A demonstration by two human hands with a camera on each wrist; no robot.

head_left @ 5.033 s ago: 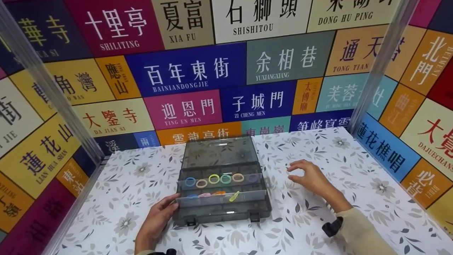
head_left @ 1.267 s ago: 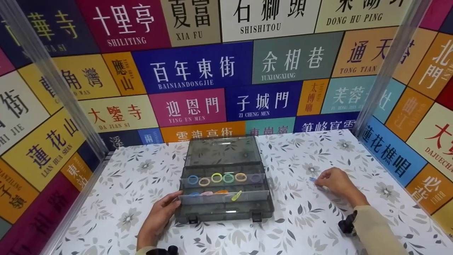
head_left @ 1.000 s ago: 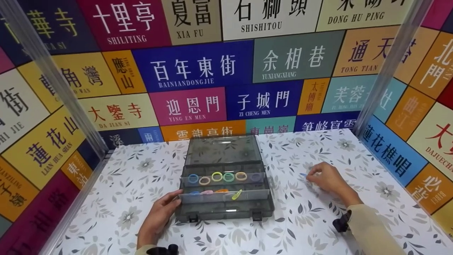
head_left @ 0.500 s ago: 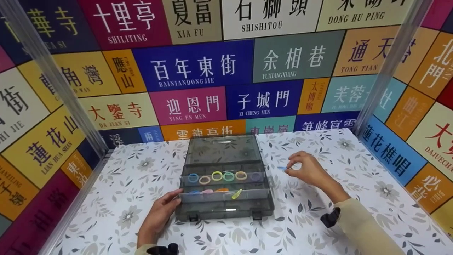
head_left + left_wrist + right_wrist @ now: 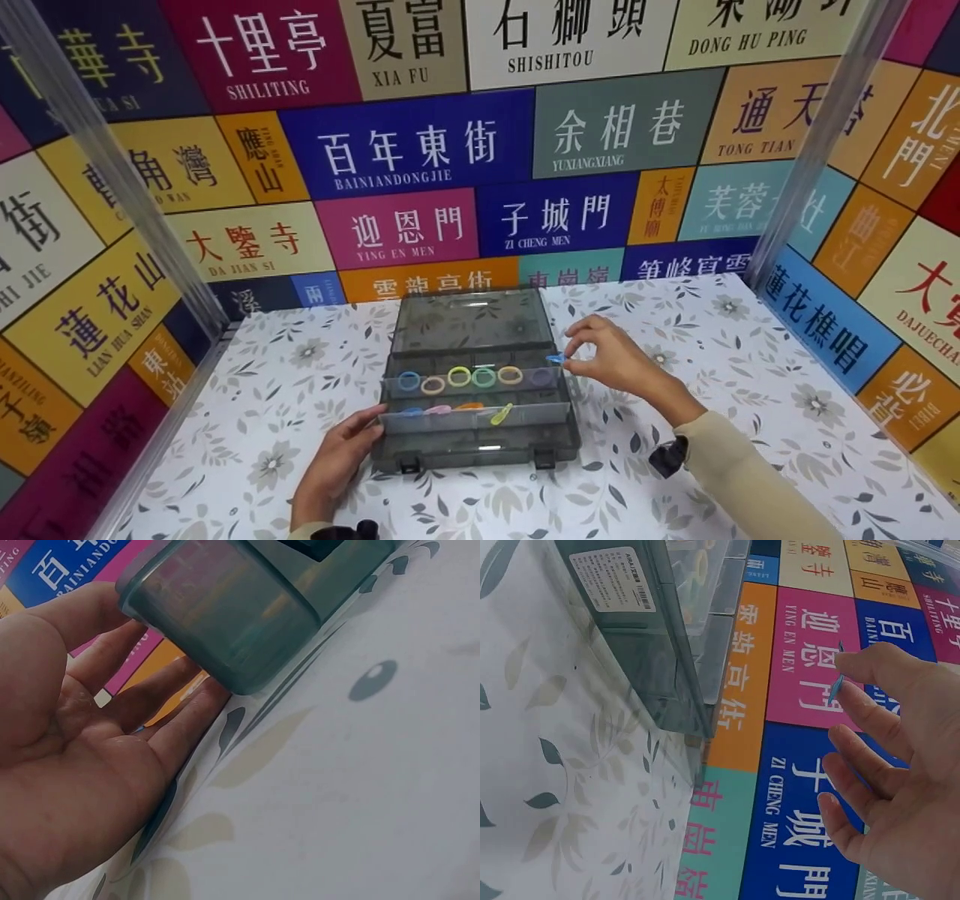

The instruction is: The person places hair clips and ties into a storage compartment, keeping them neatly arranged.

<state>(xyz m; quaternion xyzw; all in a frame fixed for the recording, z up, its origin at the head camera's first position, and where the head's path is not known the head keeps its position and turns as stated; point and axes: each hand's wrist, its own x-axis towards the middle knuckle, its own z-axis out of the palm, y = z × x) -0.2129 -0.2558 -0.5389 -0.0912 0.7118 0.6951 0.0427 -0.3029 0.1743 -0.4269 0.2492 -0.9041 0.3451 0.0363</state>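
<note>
My right hand (image 5: 611, 358) pinches a small blue hair clip (image 5: 556, 359) between thumb and forefinger, above the right rim of a smoky see-through compartment box (image 5: 480, 448). In the right wrist view, the clip (image 5: 835, 687) shows at the fingertips and the other fingers are loosely bent. My left hand (image 5: 337, 465) rests against the box's left side, its fingers fairly straight; in the left wrist view, they touch the box corner (image 5: 232, 630). Several coloured hair ties (image 5: 459, 376) lie in one row of the box, several clips in the row before it, including a yellow-green clip (image 5: 501, 414).
The box lid (image 5: 472, 322) leans back, raised, towards the wall. Two dark latches (image 5: 544, 459) sit on the box front. A white leaf-patterned cloth (image 5: 270, 420) covers the table. Coloured sign panels (image 5: 405, 142) and clear corner posts (image 5: 810, 150) surround it.
My right hand picked up the blue hair clip on the table right of the box, then carried it left to above the box's right rim. The left hand stays at the box.
</note>
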